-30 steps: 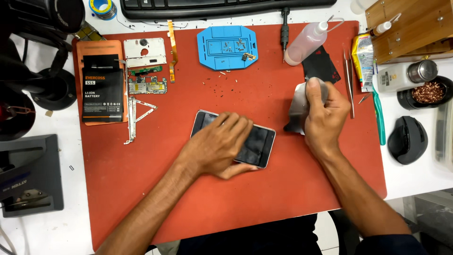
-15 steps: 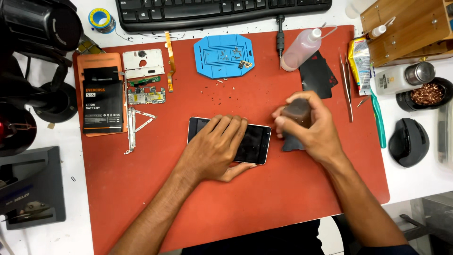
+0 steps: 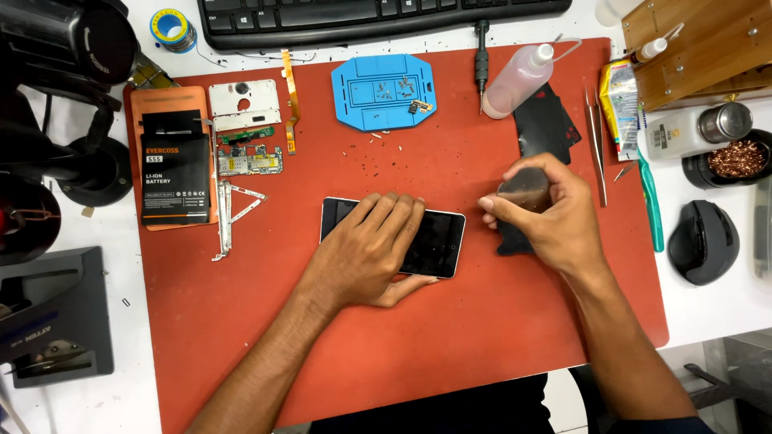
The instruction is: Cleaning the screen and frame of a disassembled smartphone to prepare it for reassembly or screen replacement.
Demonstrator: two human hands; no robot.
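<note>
With the left hand [image 3: 371, 253] pressed flat, fingers together, on the dark phone [image 3: 438, 241] at mid red mat [image 3: 450, 354], the right hand [image 3: 551, 217], fingers clamped on a dark pad [image 3: 523, 189] just right of it, appears in a wiping step, needing light strokes.

Bright even overhead light, soft short shadows, sharp centre, slight wide-angle bending at edges, right hand [image 3: 547, 213] slightly blurred

A black smartphone [image 3: 426, 241] is laid flat, screen up, lengthwise across the middle of the red mat, its left half covered by a palm. A small dark cloth pad [image 3: 523, 193] is held bunched just right of the phone, slightly blurred
</note>
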